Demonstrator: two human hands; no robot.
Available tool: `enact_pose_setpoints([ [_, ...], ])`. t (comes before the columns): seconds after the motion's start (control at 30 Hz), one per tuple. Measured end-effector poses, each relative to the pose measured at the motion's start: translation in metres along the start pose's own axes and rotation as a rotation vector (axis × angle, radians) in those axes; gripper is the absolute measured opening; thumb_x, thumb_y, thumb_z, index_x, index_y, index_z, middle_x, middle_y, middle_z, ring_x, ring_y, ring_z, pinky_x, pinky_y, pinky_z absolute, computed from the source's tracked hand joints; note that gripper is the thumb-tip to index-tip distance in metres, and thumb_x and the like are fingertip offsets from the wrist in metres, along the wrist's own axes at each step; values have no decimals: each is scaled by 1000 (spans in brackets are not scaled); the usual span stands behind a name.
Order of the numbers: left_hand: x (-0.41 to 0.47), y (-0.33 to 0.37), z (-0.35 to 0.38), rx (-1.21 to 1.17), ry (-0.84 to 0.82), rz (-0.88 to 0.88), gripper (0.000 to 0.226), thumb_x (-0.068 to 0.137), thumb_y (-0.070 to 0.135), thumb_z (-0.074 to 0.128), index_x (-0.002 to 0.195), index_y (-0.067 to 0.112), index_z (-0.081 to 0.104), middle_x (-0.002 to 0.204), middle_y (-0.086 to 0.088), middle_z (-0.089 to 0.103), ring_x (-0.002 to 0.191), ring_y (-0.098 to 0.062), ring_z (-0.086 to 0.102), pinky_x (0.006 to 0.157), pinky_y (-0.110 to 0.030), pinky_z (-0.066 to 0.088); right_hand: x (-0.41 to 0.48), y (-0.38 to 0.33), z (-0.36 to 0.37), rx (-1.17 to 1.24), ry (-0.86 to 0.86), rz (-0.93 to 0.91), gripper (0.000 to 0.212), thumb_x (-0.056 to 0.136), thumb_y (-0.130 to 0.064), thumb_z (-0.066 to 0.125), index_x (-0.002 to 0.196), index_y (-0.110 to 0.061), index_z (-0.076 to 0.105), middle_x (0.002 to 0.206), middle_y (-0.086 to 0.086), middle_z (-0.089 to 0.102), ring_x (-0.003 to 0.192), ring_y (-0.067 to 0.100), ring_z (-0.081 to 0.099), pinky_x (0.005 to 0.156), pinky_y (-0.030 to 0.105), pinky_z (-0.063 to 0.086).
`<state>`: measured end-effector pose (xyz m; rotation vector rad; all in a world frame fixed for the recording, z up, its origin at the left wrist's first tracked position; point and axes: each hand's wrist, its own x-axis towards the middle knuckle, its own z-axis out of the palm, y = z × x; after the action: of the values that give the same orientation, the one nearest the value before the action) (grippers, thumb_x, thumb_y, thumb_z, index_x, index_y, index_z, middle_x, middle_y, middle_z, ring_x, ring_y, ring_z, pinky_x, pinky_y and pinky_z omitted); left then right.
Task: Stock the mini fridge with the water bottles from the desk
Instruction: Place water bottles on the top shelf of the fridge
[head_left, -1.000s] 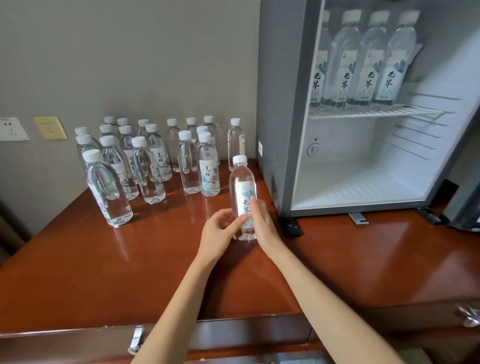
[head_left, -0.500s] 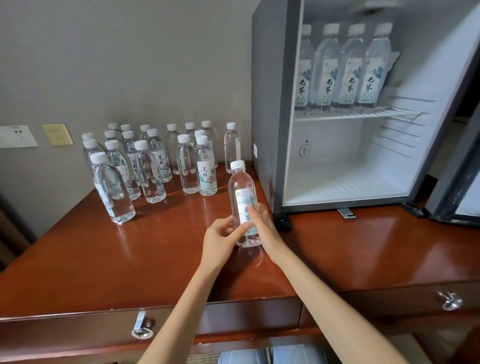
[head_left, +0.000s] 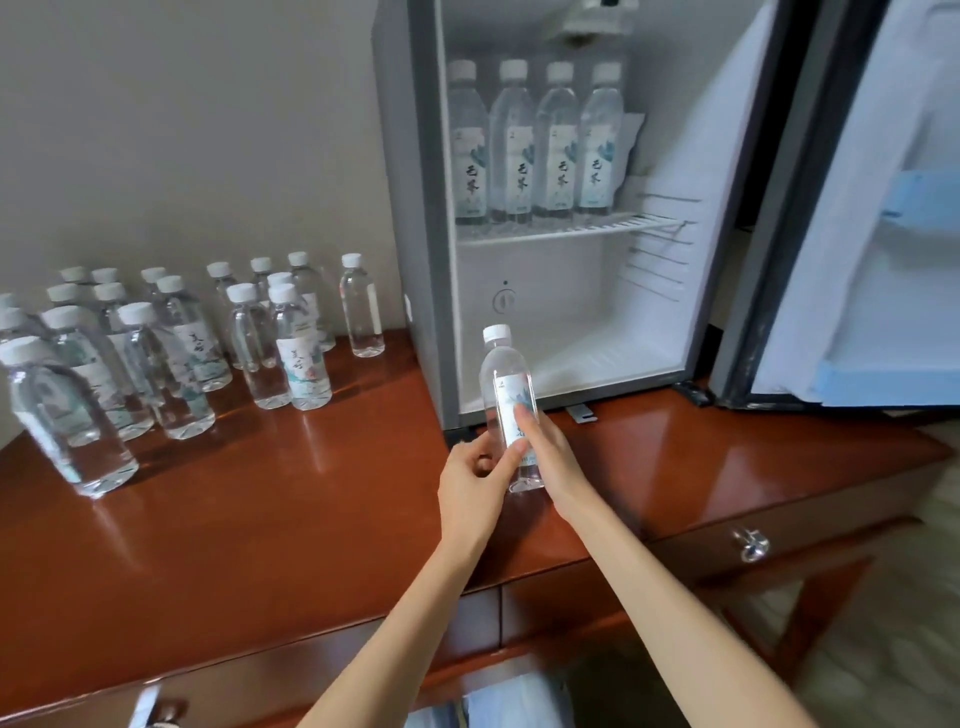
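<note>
Bottle (head_left: 501, 374) now closer to mini fridge (head_left: 410, 208), fingers (head_left: 525, 418) of left hand (head_left: 470, 483) and right hand (head_left: 558, 457) around it, glossy desk (head_left: 260, 519) beneath

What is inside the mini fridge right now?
Four water bottles stand upright in a row on the wire shelf, a white sheet behind the rightmost. Below, the white floor and a dial show. Anything behind the row is covered.

Soft, fairly bright light falls evenly, with only faint shadows. The glossy desk (head_left: 234, 545) shows pale glare streaks and reflections under the water bottles (head_left: 304, 364). The mini fridge (head_left: 571, 312) interior is washed out (white walls nearly bleached). Wide-angle distortion bends the edges; the lower corners are smeared and soft.
</note>
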<state>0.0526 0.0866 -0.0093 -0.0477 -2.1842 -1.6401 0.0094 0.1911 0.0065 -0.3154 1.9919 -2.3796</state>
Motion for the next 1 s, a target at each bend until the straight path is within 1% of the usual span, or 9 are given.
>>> enact_pose_setpoints([
  [0.07,5,4,25,-19,-21,-11,20,88,48,62,75,33,62,78,4,61,72,-3,52,64,-15,35,5,-3,-19,-10,71,21,23,98,-34,51,108,-19,64,94,3,67,83,12,66,68,24,52],
  [0.17,13,6,57,-17,-78,15,24,89,48,60,108,36,68,87,6,63,78,-2,54,68,-17,38,12,-7,-48,6,157,49,32,98,-39,50,116,-16,62,94,5,71,79,17,69,63,28,56],
  [0.37,31,5,94,37,-203,122,32,91,42,58,122,37,60,98,19,61,91,3,56,76,-9,39,29,-11,-94,10,297,12,21,98,-40,50,107,-26,63,79,-8,72,69,4,69,59,22,53],
  [0.5,55,2,102,298,-138,387,34,93,24,53,126,21,61,114,7,61,108,-9,53,88,-18,40,41,-11,-112,27,354,-33,30,97,-40,51,116,-18,60,95,0,70,80,6,69,64,19,53],
  [0.6,78,-1,105,464,-78,557,37,87,6,54,123,10,62,123,-9,59,115,-26,54,97,-37,44,47,-10,-120,14,388,-56,32,97,-42,50,121,-22,58,106,-1,68,94,8,67,77,21,52],
  [0.7,96,-6,110,664,-97,518,38,88,7,52,126,8,58,132,-15,54,124,-32,48,109,-47,33,52,-6,-126,-22,374,-31,22,95,-48,53,111,-34,59,115,-1,66,107,14,64,93,32,50],
  [0.77,101,-9,113,735,-93,491,34,89,10,51,122,9,60,127,-11,57,121,-31,50,110,-44,28,53,-4,-127,-62,378,-27,20,90,-46,61,105,-34,58,112,3,67,102,15,66,89,35,54],
  [0.87,105,-11,115,704,-55,511,28,85,7,55,111,7,65,113,-10,63,108,-32,57,101,-44,38,56,-3,-125,-109,374,-56,38,80,-34,78,109,-27,54,105,4,67,90,11,68,73,27,57],
  [1.0,101,-11,113,678,-68,511,33,86,4,54,117,5,63,118,-12,63,112,-33,56,103,-45,39,54,-2,-123,-205,395,-86,56,72,-28,84,117,-19,50,105,3,65,94,14,67,77,29,56],
])
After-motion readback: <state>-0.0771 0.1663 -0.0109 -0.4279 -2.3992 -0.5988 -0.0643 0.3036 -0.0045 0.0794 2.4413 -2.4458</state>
